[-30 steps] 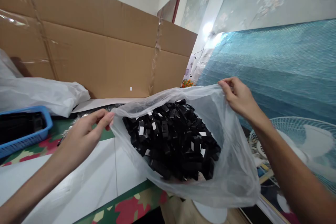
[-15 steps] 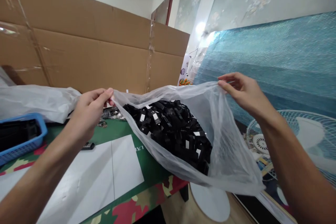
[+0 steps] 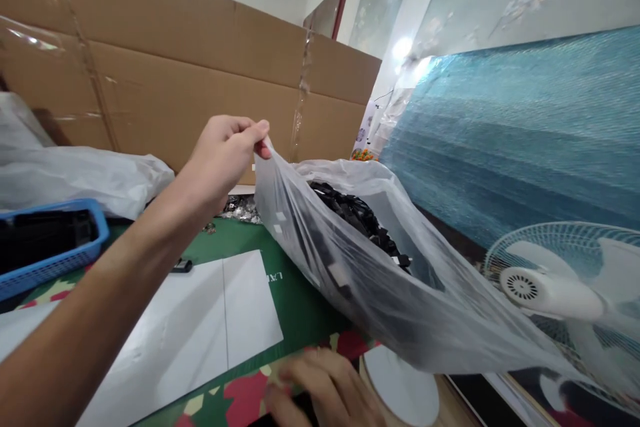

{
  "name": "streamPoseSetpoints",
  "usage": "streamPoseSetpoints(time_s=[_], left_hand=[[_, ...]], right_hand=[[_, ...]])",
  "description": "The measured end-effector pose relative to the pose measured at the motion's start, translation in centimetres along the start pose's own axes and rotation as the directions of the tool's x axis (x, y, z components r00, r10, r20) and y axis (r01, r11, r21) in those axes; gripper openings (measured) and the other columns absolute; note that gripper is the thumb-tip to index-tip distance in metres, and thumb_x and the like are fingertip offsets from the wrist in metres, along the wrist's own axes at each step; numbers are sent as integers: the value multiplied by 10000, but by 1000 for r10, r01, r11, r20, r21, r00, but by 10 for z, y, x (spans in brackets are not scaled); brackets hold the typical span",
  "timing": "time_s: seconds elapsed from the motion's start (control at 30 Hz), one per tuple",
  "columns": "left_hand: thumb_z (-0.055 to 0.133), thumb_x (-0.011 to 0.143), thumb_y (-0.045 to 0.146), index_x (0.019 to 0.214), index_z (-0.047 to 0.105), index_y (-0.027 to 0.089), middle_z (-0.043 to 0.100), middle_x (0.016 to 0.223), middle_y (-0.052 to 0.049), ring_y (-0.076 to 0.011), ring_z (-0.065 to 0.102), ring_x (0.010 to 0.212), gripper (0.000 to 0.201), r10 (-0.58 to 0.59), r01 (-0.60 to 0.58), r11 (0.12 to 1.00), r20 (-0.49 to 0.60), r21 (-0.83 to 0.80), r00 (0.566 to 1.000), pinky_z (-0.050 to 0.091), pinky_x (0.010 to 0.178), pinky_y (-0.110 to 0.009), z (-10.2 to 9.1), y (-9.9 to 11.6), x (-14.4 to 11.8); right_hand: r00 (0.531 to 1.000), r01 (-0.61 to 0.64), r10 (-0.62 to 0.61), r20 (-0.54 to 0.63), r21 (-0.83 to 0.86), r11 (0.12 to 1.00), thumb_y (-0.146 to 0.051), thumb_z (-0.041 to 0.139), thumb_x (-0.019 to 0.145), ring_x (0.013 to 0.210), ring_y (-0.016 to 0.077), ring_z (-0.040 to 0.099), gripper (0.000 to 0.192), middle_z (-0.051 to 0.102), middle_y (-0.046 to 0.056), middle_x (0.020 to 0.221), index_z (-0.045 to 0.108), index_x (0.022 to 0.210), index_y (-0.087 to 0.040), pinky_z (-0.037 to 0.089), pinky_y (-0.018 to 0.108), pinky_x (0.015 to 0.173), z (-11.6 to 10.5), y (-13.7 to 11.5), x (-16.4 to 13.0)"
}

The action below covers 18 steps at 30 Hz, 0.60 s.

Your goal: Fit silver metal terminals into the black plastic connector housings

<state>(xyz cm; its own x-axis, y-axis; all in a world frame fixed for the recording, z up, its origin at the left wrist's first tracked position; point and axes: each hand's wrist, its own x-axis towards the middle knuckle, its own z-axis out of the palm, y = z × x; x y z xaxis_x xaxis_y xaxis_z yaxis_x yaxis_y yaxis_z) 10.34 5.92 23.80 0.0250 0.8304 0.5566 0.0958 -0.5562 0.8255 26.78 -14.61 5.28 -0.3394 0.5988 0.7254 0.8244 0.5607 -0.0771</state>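
Observation:
My left hand (image 3: 225,150) pinches the rim of a clear plastic bag (image 3: 400,300) and holds it up above the table's right edge. The bag sags to the right and is full of several small black plastic parts (image 3: 360,220) with white labels. My right hand (image 3: 325,390) is low at the bottom of the view, blurred, fingers resting at the table's front edge under the bag; whether it grips anything cannot be told.
White paper sheets (image 3: 200,320) lie on a green flowered tablecloth (image 3: 300,307). A blue basket (image 3: 50,247) with black parts stands at left, with white plastic bags (image 3: 85,177) behind it. Cardboard (image 3: 200,93) walls the back. A white fan (image 3: 555,280) stands on the floor to the right.
My right hand let go of the bag's rim and dropped to the table's front edge. My left hand lifted its side of the rim higher, so the bag tilts and sags right.

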Motion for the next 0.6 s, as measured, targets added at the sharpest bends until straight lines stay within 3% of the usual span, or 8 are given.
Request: streamPoseSetpoints(time_s=[0.07, 0.13, 0.23, 0.33, 0.47, 0.6], left_hand=[[620, 968, 167, 563, 624, 122, 572, 606, 9, -112, 499, 684, 408, 10, -10, 1000, -10, -5, 1000, 344, 795, -319, 2, 4, 4], [637, 961, 183, 591, 631, 112, 578, 611, 12, -118, 524, 704, 376, 50, -50, 999, -23, 0, 999, 370, 880, -345, 4, 8, 8], [651, 954, 203, 631, 638, 95, 587, 631, 4, -141, 577, 743, 340, 102, -102, 995, -35, 12, 994, 385, 1007, -421, 7, 16, 14], [630, 965, 173, 651, 631, 84, 585, 663, -14, -160, 618, 790, 326, 86, -86, 996, -4, 8, 996, 396, 1054, -467, 9, 27, 17], [653, 956, 204, 671, 634, 93, 613, 723, -30, -196, 668, 881, 306, 116, -116, 993, -17, 6, 993, 430, 1049, -484, 5, 39, 22], [683, 931, 216, 673, 632, 92, 598, 705, -16, -177, 662, 864, 290, 136, -136, 991, -33, 15, 990, 453, 997, -426, 3, 46, 31]], right_hand=[[997, -28, 30, 75, -20, 999, -321, 637, 927, 1004, 296, 781, 456, 789, 55, 1205, 666, 1381, -303, 712, 408, 727, 20, 3, 4], [975, -120, 129, 179, -59, 991, -258, 553, 998, 1276, 336, 670, 484, 640, 155, 1456, 563, 1468, -143, 675, 451, 923, 39, 13, 11], [931, -261, 272, 243, -77, 962, -255, 504, 1033, 1430, 336, 538, 569, 483, 186, 1596, 408, 1574, -108, 598, 479, 1064, 63, 37, 18], [915, -338, 343, 212, -62, 939, -259, 486, 1042, 1395, 307, 580, 588, 531, 170, 1563, 363, 1603, -135, 578, 474, 1091, 79, 60, 24], [932, -331, 341, 125, -98, 939, -235, 458, 1055, 1356, 307, 614, 534, 585, 180, 1509, 415, 1573, -113, 562, 458, 1103, 78, 79, 38], [941, -324, 336, 49, -162, 932, -239, 465, 1063, 1361, 311, 603, 499, 584, 180, 1508, 453, 1546, -115, 527, 456, 1134, 68, 96, 51]])
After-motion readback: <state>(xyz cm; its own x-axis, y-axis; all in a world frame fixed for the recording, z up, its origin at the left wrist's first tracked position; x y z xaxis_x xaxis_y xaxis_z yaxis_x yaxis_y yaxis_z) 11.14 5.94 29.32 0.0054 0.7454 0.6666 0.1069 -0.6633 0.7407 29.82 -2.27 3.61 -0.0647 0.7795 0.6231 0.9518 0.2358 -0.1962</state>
